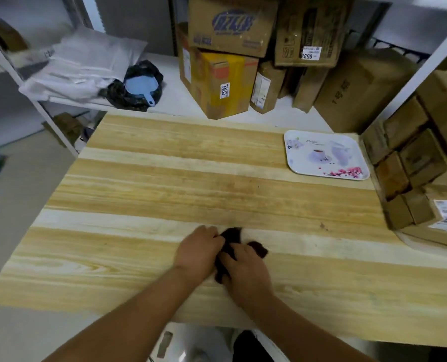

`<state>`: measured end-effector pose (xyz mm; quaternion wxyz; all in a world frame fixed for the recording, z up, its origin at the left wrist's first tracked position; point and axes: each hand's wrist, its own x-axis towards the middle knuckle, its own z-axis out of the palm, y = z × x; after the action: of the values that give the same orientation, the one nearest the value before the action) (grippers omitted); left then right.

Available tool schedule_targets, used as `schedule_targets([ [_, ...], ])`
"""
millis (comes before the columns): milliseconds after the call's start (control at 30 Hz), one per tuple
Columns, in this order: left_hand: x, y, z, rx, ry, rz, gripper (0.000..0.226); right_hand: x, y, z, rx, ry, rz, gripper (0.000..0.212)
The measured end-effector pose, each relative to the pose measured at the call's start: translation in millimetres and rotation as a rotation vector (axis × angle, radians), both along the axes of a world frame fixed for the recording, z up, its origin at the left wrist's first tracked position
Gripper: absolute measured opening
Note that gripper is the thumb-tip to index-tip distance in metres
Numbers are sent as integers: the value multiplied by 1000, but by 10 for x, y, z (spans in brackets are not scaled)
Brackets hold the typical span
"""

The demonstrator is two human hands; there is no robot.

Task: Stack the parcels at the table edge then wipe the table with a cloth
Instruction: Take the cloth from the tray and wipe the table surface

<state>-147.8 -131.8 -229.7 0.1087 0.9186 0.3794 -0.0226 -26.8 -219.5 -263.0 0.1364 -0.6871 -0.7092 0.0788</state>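
Gathering a dark cloth [233,246] near the front middle of a wooden table [165,184], a person works with both bare hands. The left hand [197,250] pinches the cloth's upper left part with curled fingers; the right hand [246,270] presses down on it, fingers closed over the fabric. Brown cardboard parcels [410,176] sit stacked at the table's right edge, so stacking looks done. A flowered tray [295,163] lies at the far right corner. Wiping appears barely begun; most of the surface remains.
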Motion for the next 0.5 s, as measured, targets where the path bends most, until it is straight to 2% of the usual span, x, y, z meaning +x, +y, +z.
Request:
schedule_targets([
  [67, -260, 213, -26, 6, -53, 45, 16, -194, 302, -7, 28, -12, 93, 37],
  [200, -497, 549, -45, 24, 19, 114, 38, -190, 856, -43, 53, -22, 259, 28],
  [300, -377, 667, -48, 40, -115, 169, 47, 218, 1182, -21, 69, -76, 309, 37],
  [400, -153, 824, 5, 12, -217, 287, 54, 934, 1384, 23, 73, -76, 134, 41],
  [500, -54, 1031, 9, -68, -121, 428, 70, 1737, 1223, 57, 3, -134, -184, 45],
])
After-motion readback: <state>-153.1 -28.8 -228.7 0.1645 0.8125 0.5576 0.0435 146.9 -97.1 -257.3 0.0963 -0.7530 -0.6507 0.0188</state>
